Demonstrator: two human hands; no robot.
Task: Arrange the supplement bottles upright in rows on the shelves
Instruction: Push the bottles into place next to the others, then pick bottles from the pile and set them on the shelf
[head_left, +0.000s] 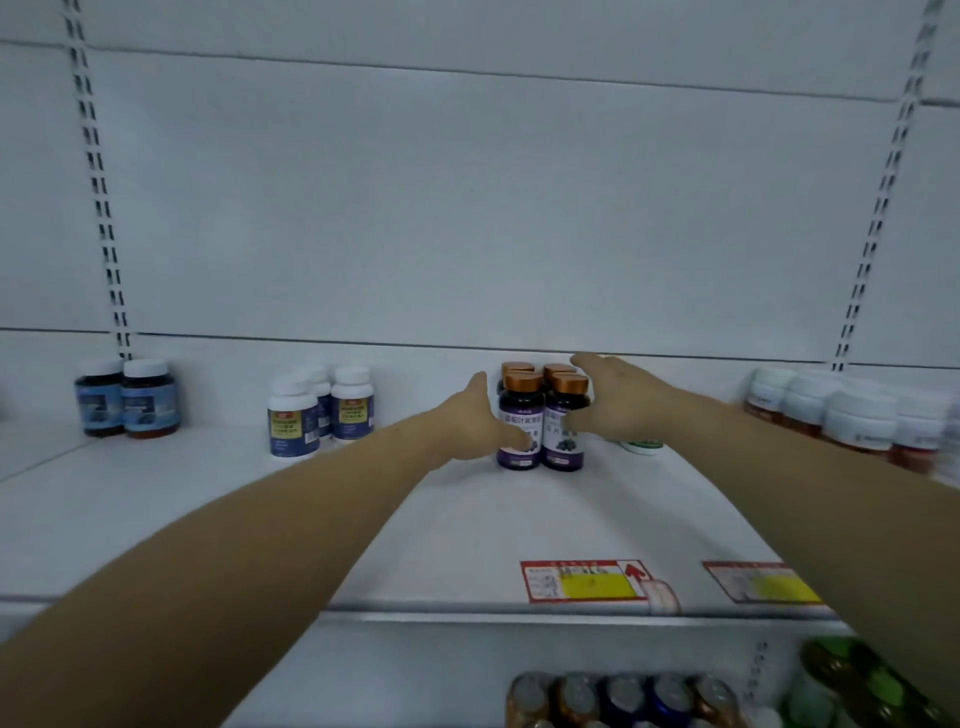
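Observation:
Several purple supplement bottles (540, 421) with copper caps stand upright in a tight block at the back of the white shelf (467, 530). My left hand (480, 423) presses flat against the block's left side, fingers straight, thumb across the front bottle's label. My right hand (621, 397) lies against the block's right side, fingers stretched past the rear caps. Neither hand curls round a bottle.
White-capped blue bottles (319, 410) stand left of the block, two dark jars (127, 397) farther left. A row of white-lidded jars (852, 421) runs along the right. A green-and-white lid (641, 446) shows behind my right hand. Price tags (584, 581) mark the shelf edge; more bottles (623, 699) sit below.

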